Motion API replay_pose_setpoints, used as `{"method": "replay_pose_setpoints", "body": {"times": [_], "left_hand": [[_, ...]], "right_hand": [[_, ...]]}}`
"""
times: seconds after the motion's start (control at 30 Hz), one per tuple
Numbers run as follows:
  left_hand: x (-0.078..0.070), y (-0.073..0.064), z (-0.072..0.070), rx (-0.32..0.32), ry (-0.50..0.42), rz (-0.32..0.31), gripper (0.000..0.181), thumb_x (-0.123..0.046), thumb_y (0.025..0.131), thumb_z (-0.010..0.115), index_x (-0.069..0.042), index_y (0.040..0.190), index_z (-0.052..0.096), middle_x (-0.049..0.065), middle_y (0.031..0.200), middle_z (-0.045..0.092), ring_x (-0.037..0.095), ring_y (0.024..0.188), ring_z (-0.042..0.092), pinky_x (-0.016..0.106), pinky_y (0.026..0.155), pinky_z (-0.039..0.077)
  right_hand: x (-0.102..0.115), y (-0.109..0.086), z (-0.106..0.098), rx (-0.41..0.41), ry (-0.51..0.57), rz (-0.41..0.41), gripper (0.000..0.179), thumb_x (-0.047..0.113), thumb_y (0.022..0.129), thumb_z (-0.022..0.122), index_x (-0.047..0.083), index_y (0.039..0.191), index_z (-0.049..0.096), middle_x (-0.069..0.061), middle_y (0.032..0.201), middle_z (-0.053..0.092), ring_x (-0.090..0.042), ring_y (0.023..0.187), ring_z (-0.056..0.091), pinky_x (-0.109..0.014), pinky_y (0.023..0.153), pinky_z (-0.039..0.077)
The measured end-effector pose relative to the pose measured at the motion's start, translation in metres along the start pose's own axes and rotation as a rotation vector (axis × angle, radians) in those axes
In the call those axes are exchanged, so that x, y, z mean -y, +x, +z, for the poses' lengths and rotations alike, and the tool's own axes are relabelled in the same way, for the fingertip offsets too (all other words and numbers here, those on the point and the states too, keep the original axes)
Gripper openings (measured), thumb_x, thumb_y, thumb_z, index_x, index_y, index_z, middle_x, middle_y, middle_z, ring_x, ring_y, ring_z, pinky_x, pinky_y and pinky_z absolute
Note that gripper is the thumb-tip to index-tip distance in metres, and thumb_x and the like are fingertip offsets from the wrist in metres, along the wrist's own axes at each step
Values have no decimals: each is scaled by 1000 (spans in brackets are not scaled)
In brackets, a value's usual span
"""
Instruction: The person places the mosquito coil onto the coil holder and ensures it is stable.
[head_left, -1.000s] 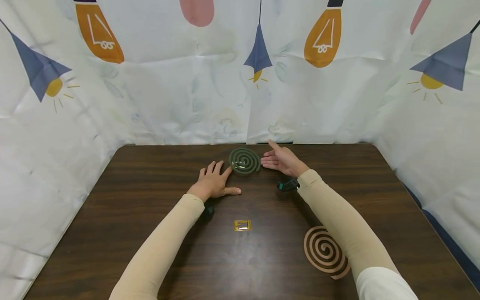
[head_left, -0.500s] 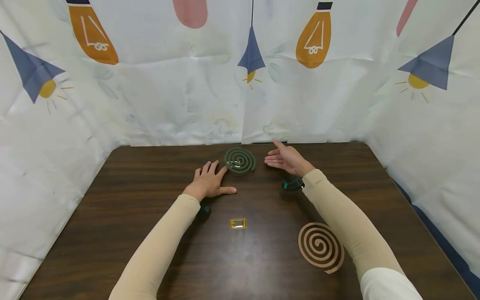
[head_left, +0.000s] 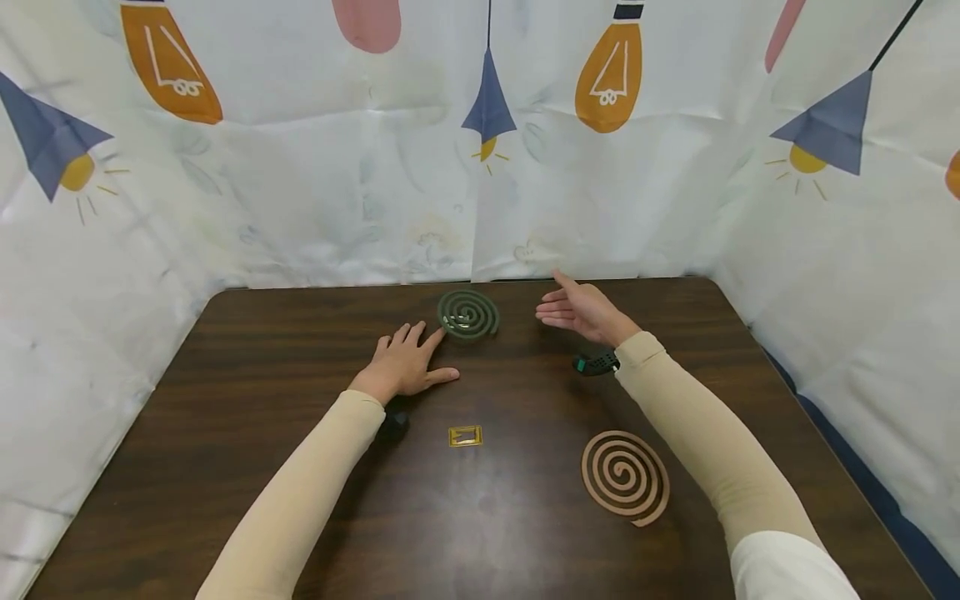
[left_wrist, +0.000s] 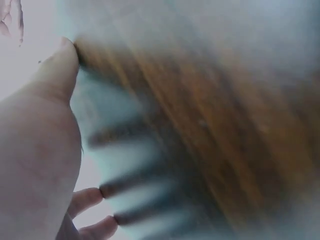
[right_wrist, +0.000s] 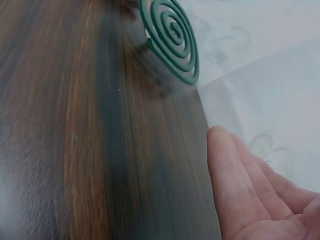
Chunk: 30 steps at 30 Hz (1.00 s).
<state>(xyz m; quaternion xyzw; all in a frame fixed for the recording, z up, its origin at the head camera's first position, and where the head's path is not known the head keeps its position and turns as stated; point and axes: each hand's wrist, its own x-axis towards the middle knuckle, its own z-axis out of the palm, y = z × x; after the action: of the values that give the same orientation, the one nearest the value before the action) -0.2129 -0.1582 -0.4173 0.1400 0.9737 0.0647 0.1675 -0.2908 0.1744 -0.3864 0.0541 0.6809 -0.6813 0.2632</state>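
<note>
A green mosquito coil [head_left: 467,315] is near the table's far edge. The right wrist view shows the coil [right_wrist: 175,31] with a shadow on the wood beneath it. My left hand [head_left: 401,365] is spread low over the wood, its index fingertip right at the coil's left rim. My right hand [head_left: 581,312] is held to the right of the coil, a gap between them, fingers straight and thumb up, holding nothing. Nearer me lies a brown spiral coil [head_left: 624,472], left of my right forearm. A small yellow-framed rectangle [head_left: 465,436] with a shiny middle lies in front of my left hand.
Everything lies on a dark wood-grain table [head_left: 247,400]. A white cloth [head_left: 337,183] printed with lamps and bulbs hangs behind the table and along both sides. A black wrist camera strap [head_left: 597,364] hangs under my right wrist.
My right hand has drawn away from the green coil's right rim, widening the gap. My left hand stays at the left rim. The whole head view has shifted to the right.
</note>
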Motion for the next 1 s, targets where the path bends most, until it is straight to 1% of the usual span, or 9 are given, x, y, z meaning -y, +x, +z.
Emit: {"method": "replay_pose_setpoints", "body": {"times": [0.13, 0.23, 0.3, 0.43, 0.57, 0.7, 0.87, 1.0], "left_hand": [[4, -7, -3, -38, 17, 22, 86, -70, 101, 47, -23, 168, 19, 22, 172, 19, 48, 159, 18, 70, 123, 23], [7, -14, -1, -57, 22, 45, 86, -69, 101, 48, -24, 168, 20, 21, 172, 21, 47, 159, 20, 69, 122, 25], [9, -20, 2, -69, 28, 62, 85, -69, 101, 48, -24, 167, 21, 21, 171, 22, 47, 158, 21, 69, 122, 27], [10, -33, 7, -102, 31, 97, 83, -67, 101, 51, -23, 166, 25, 20, 170, 27, 47, 157, 25, 68, 120, 31], [7, -45, 11, -145, 40, 145, 81, -65, 100, 53, -22, 165, 30, 20, 168, 32, 47, 154, 31, 68, 117, 35], [3, -60, 15, -174, 44, 192, 81, -65, 99, 57, -21, 164, 34, 21, 166, 35, 47, 153, 35, 68, 115, 37], [-2, -77, 20, -199, 46, 249, 81, -63, 97, 61, -20, 162, 38, 22, 163, 39, 47, 150, 39, 68, 112, 40], [-4, -86, 24, -198, 36, 259, 81, -63, 96, 62, -21, 161, 39, 21, 163, 40, 46, 150, 40, 67, 113, 40]], "right_hand": [[6, -5, -6, -11, -27, -29, 79, 56, 108, 41, -9, 153, 40, -28, 152, 51, -25, 123, 69, -32, 105, 56], [8, -8, -9, -13, -47, -38, 80, 58, 108, 41, -9, 152, 41, -28, 151, 52, -23, 118, 71, -30, 101, 58], [8, -11, -11, -7, -62, -32, 80, 58, 108, 40, -9, 152, 40, -28, 152, 52, -24, 119, 70, -30, 101, 58], [1, -18, -16, 14, -107, -30, 81, 59, 108, 40, -9, 153, 40, -28, 153, 51, -28, 128, 67, -34, 106, 55], [-8, -28, -23, 34, -151, -50, 82, 58, 108, 40, -10, 152, 40, -29, 152, 52, -32, 133, 63, -34, 107, 55], [-16, -39, -32, 60, -184, -64, 84, 60, 107, 41, -11, 153, 38, -30, 153, 49, -31, 133, 63, -32, 106, 56], [-24, -53, -41, 70, -218, -68, 86, 62, 106, 42, -12, 152, 39, -31, 153, 49, -24, 125, 68, -32, 105, 56], [-29, -63, -44, 74, -240, -71, 86, 61, 106, 43, -13, 150, 40, -33, 151, 49, -19, 118, 72, -32, 104, 57]]}}
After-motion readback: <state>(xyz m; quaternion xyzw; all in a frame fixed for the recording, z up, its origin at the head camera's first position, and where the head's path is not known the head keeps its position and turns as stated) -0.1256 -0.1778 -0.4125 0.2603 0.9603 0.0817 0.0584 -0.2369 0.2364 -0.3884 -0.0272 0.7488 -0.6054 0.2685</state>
